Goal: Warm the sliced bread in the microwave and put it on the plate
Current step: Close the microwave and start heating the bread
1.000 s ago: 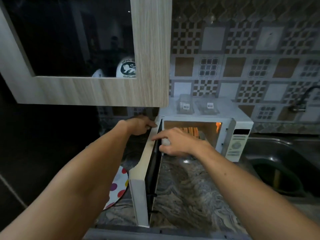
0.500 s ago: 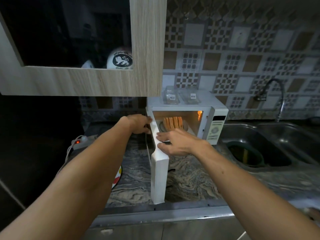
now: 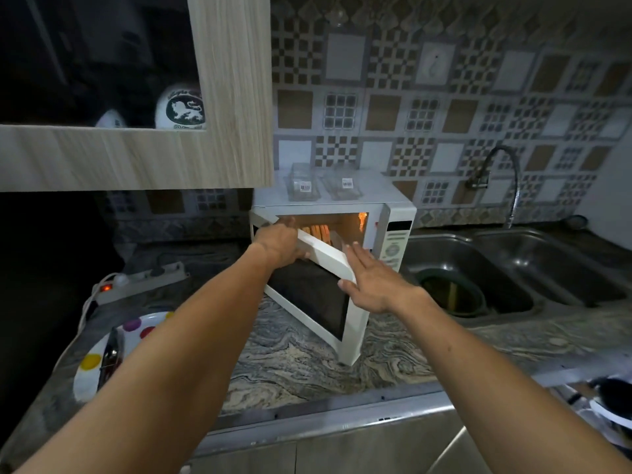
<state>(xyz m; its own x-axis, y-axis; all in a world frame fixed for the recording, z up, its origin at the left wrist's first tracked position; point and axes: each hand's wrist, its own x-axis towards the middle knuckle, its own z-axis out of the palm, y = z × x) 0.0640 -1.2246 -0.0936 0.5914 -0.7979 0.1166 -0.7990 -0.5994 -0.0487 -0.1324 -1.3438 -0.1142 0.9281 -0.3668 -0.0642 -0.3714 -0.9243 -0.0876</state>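
Observation:
A white microwave (image 3: pixel 393 213) stands on the marble counter, lit inside. Several slices of bread (image 3: pixel 319 231) stand upright in its cavity. Its door (image 3: pixel 314 292) is swung partway across the opening. My left hand (image 3: pixel 278 242) grips the top edge of the door near the hinge side. My right hand (image 3: pixel 371 280) lies flat against the door's outer free edge, fingers spread. A white plate with coloured dots (image 3: pixel 99 357) sits at the counter's left front, partly hidden by my left forearm, with a utensil lying on it.
A wooden wall cabinet (image 3: pixel 225 97) hangs just above and left of the microwave. Two clear packets (image 3: pixel 323 186) lie on its top. A double steel sink (image 3: pixel 513 271) with a tap (image 3: pixel 502 179) is to the right. A power strip (image 3: pixel 140 280) lies at left.
The door has swung from pointing straight toward me to partway across the opening. My right hand moved from inside the doorway to the door's outer edge. The view pulled back.

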